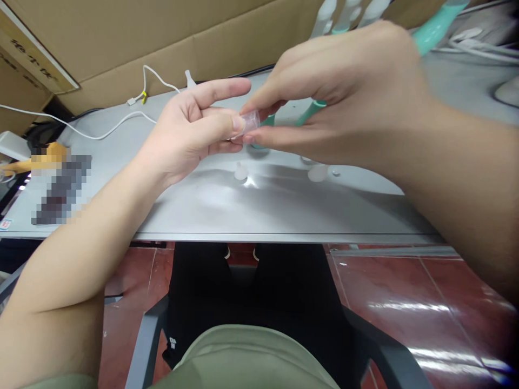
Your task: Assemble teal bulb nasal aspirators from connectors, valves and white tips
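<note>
A small clear plastic cylinder, like a short tube or cap, is held above the desk between both hands. My left hand pinches its left end between thumb and fingers, with the index finger stretched out above. At the other end, the thumb and fingers of my right hand grip its rim. Behind and below my right hand are teal plastic parts, partly hidden by it. On the desk under the hands lie a small translucent nozzle-like piece and a frosted rounded piece.
The grey desk ends in a straight front edge. White-topped bottles and a teal tube stand at the back right. A white cable runs along the left, near a yellow object. Cardboard forms the back wall.
</note>
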Action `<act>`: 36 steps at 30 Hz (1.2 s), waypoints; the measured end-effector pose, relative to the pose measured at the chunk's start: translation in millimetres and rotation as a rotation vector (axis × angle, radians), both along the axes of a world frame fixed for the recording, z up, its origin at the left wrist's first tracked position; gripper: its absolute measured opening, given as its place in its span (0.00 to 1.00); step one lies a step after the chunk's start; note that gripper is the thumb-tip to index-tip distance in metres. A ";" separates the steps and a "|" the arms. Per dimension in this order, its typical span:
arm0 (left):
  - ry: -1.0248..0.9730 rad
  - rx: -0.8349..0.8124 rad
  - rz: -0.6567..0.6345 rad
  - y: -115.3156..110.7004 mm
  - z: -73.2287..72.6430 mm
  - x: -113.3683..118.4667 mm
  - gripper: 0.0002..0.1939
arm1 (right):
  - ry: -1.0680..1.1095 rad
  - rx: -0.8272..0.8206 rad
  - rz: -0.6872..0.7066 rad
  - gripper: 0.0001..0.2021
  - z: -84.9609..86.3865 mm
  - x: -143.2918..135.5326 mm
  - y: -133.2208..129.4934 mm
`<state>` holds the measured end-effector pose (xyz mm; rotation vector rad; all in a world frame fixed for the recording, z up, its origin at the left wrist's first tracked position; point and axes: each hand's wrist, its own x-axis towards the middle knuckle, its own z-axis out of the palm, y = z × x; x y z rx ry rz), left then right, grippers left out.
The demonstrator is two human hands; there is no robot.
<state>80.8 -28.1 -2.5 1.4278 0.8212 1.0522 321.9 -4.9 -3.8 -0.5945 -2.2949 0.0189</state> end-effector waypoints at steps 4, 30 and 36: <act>0.014 0.003 0.011 -0.3 1.3 1.0 0.20 | 0.009 0.017 0.006 0.11 -0.3 -2.1 -1.2; 0.079 0.238 0.081 14.3 -12.2 -27.6 0.11 | 0.180 -0.272 -0.133 0.13 16.9 -3.6 -8.9; 0.137 0.325 0.091 23.2 -15.8 -33.2 0.10 | 0.232 -0.360 -0.196 0.12 17.1 -6.4 -7.6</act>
